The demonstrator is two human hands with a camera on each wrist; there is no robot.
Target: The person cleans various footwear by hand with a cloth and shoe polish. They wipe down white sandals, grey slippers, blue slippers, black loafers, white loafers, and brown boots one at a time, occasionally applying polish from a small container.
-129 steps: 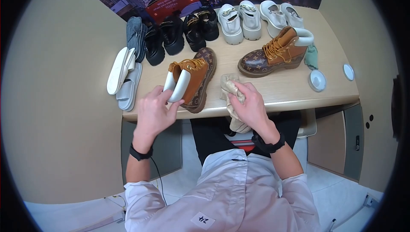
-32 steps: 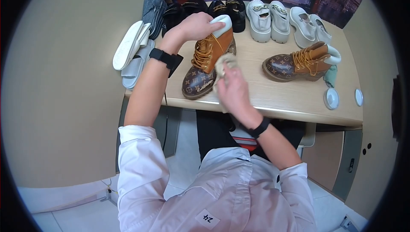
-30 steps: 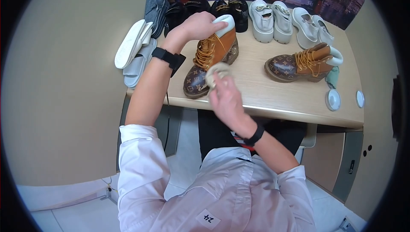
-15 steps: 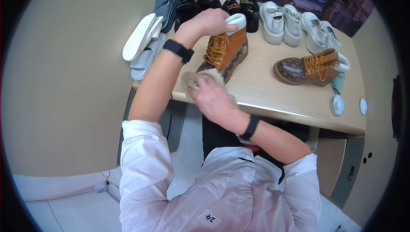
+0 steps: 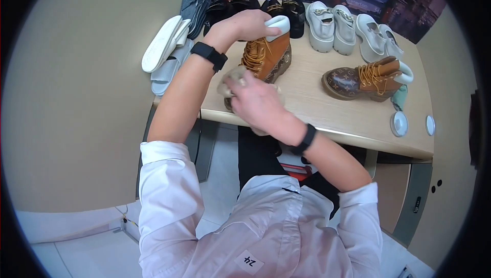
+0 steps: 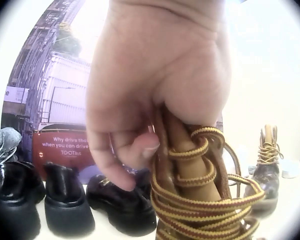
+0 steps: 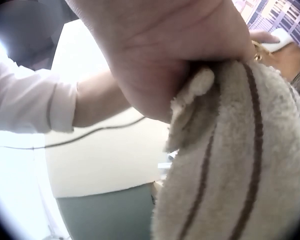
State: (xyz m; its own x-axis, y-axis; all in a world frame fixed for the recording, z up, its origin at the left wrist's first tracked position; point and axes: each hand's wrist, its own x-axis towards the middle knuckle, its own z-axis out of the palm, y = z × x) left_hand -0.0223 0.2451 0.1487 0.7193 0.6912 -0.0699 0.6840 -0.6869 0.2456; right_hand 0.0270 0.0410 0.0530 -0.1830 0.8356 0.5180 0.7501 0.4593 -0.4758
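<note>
A lace-up ankle boot (image 5: 273,55) in tan leather with a brown monogram print stands on the table, its toe toward the near edge. My left hand (image 5: 246,25) grips its white padded collar at the top; the left wrist view shows the thumb side against the tongue and the yellow-brown laces (image 6: 205,200). My right hand (image 5: 260,103) holds a beige cloth (image 5: 232,81) over the boot's toe, which is mostly hidden. Brown stripes run along the fuzzy cloth (image 7: 230,160) in the right wrist view.
The matching boot (image 5: 343,81) stands at the right, a green cloth (image 5: 399,97) by its heel. Two small white dishes (image 5: 399,124) lie near the right edge. Black shoes (image 5: 294,14), white shoes (image 5: 321,27), grey slippers (image 5: 194,7) and pale slides (image 5: 162,48) line the back and left.
The boot has turned from toe-away to toe-near, with the left hand on its collar. The right hand has brought the cloth from beside the boot onto the toe and shifts it about there.
</note>
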